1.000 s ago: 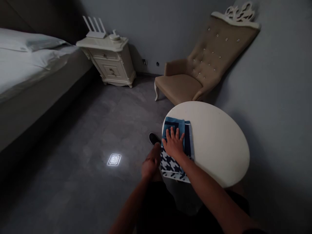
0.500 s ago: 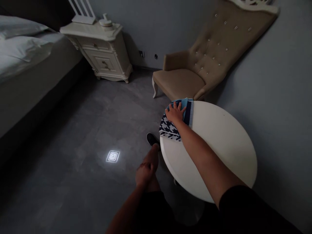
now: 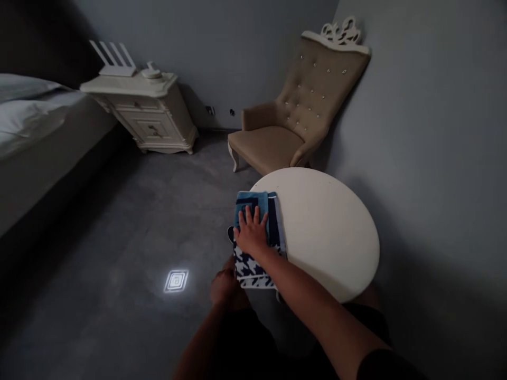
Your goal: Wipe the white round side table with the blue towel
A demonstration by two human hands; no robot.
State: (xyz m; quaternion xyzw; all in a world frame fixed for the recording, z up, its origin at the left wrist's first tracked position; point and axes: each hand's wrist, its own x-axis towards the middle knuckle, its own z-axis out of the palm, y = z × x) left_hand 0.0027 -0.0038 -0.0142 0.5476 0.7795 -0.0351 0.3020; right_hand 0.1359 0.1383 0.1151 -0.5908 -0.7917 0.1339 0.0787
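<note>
My right hand [image 3: 251,232] presses flat on a folded towel [image 3: 273,219], its fingers spread apart. The towel is blue, navy and white, with a houndstooth pattern on its near part. It lies along the left edge of a round white table [image 3: 328,232] and reaches out past the rim. Below and left of the towel, my left hand [image 3: 223,286] rests on my leg near the knee. The fingers of this hand are dim and mostly hidden.
A tan tufted armchair [image 3: 273,145] stands just behind the table. By the wall is a white nightstand [image 3: 158,126] bearing a white router [image 3: 116,68]. A bed [image 3: 35,142] fills the left side. A bright light patch [image 3: 176,281] shows on the grey floor.
My right hand and the towel have come back along the table's left edge, toward me. More of the towel now hangs past the rim. The view has shifted; my left hand stays at my leg.
</note>
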